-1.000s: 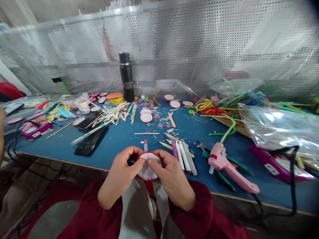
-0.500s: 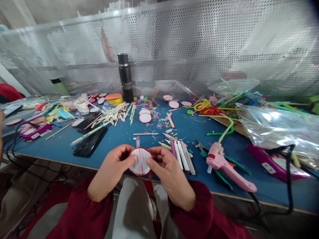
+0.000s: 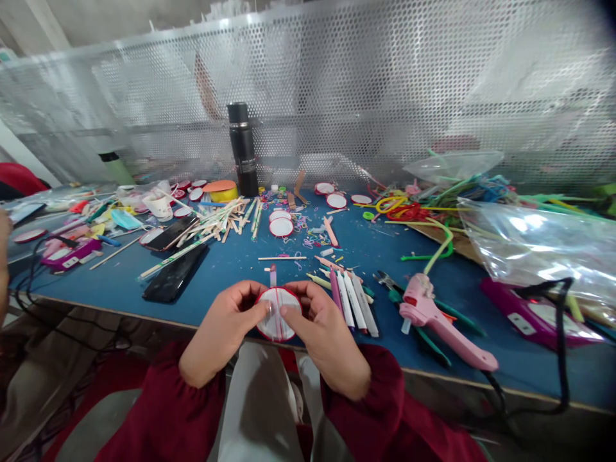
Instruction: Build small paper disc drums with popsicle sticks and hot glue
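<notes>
Both my hands pinch a small round white disc with a red rim (image 3: 276,314) at the near edge of the blue table (image 3: 240,260). My left hand (image 3: 222,330) grips its left side, thumb pressed on the face. From the right, my right hand (image 3: 322,337) holds it with thumb and fingers. A thin stick runs up the disc's middle and pokes out above it. Dark red sleeves cover both forearms.
A pink glue gun (image 3: 433,314) lies right of my hands beside several markers (image 3: 353,298). A black phone (image 3: 173,276) lies to the left. Farther back are wooden sticks (image 3: 221,221), more discs (image 3: 282,226), a black flask (image 3: 243,151) and plastic bags (image 3: 539,247). Perforated mesh walls the back.
The disc and both hands shifted slightly left and back right between frames. The grip on the disc stays the same.
</notes>
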Demonstrator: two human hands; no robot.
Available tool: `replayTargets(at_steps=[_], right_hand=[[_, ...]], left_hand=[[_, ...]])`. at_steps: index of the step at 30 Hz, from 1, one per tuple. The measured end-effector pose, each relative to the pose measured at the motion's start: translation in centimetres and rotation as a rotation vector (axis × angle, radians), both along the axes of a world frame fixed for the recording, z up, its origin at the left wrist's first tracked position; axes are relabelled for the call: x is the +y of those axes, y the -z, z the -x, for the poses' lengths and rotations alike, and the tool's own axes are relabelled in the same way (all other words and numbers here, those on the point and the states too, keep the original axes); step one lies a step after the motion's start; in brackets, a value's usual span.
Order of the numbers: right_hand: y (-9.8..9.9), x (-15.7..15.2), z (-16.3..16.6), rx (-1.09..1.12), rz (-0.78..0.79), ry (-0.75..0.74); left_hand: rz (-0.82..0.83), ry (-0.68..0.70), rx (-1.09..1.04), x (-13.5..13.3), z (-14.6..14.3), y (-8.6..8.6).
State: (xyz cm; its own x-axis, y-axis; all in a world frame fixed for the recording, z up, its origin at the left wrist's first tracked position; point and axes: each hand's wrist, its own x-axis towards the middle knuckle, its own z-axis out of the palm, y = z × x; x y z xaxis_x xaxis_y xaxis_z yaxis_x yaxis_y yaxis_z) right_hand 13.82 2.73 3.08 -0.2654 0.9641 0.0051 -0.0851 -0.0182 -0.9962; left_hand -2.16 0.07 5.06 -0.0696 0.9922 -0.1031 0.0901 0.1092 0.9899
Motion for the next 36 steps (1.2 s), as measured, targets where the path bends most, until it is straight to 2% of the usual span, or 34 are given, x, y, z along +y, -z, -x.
replayTargets(at_steps=[6,21,36], right_hand=[[0.65,0.65,-0.15,-0.034,-0.04,0.015],[0.28,0.7,-0.53,-0.001,0.006,0.001],[0.6,0.85,-0.71,0.004,0.001,-0.012]], left_hand=[[-0.016,0.004,-0.006,0.24,-0.38,0.1],[-0.02,-0.03,-0.103,0.23,-0.88,0.45],[-0.035,-0.022,-0.076,0.26,-0.71,0.71]])
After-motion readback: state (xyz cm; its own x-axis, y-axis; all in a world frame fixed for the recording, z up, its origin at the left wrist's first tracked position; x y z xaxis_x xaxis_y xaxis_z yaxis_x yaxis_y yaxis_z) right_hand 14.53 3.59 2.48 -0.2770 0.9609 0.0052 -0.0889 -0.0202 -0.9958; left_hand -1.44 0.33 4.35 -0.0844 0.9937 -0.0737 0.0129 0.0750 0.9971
